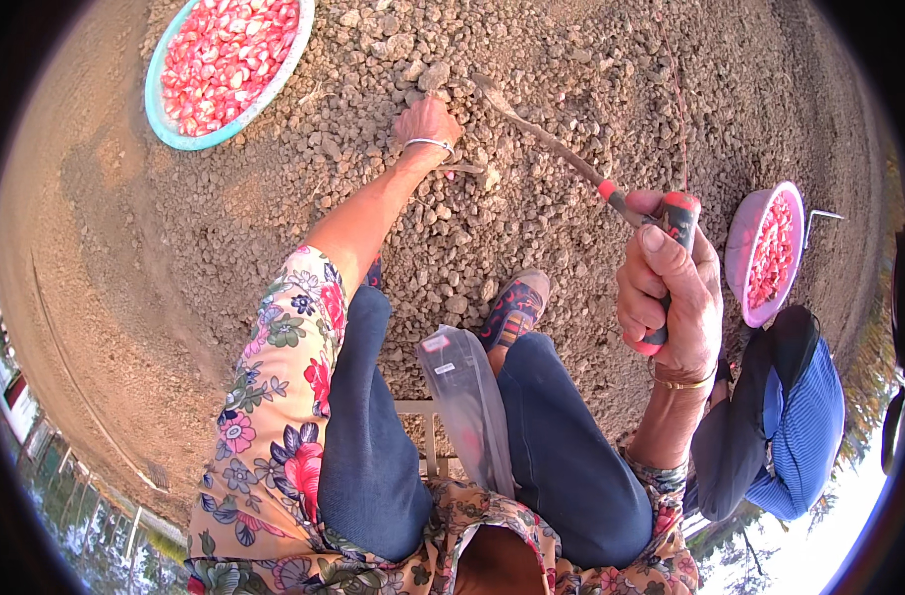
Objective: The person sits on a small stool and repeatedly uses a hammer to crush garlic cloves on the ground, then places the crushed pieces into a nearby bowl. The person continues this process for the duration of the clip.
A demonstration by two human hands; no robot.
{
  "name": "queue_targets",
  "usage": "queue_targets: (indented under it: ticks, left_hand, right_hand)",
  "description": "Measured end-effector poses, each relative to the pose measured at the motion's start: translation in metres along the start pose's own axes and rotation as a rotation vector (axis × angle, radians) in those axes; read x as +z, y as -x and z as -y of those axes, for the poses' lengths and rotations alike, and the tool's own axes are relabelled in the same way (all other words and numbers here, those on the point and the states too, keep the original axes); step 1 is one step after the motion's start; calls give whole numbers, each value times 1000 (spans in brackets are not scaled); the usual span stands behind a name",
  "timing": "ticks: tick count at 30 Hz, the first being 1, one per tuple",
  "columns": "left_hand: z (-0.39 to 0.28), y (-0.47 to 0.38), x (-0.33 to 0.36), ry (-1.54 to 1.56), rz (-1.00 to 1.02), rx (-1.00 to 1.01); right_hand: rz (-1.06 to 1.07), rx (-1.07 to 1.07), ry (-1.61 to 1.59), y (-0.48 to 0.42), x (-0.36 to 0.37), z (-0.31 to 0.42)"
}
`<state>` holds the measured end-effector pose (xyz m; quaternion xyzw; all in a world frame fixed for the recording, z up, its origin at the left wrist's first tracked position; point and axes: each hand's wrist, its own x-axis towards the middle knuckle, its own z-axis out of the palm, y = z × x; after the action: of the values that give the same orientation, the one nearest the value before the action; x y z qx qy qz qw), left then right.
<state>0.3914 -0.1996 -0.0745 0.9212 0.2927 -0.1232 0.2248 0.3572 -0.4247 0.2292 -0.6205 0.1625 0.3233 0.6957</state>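
My right hand (672, 290) is closed around the dark and red handle of a small hand hoe (549, 141), whose soiled metal head rests near the clods ahead of me. My left hand (428, 123), with a bangle at the wrist, reaches down to the lumpy soil (452, 216); its fingertips are hidden, so whether it holds anything cannot be told. Beyond it, at the upper left, a turquoise basin (155, 97) holds many red-and-white cloves or seeds (229, 59). Between my knees lies a clear plastic bag (464, 394) with small labels.
A pink basin (739, 245) of similar red pieces stands at the right, beside a bent metal rod (820, 214). Another person (787, 424) in a blue striped top is close by on my right. A thin red string (679, 104) runs over the soil. A low seat frame (419, 407) shows beneath me.
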Motion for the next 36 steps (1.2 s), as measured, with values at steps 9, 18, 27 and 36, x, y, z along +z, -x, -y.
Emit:
queue_targets:
  ticks: [9, 18, 27, 36]
  left_hand:
    - [126, 51, -57, 772, -350, 115]
    - [243, 95, -133, 652, -742, 1]
    - [209, 140, -86, 649, -601, 27]
    - [232, 35, -178, 565, -1088, 164]
  right_hand:
    - [42, -78, -50, -11, 13, -9]
    - [28, 83, 33, -11, 41, -31]
    - [68, -42, 101, -11, 63, -29]
    - [283, 68, 393, -28, 118, -26]
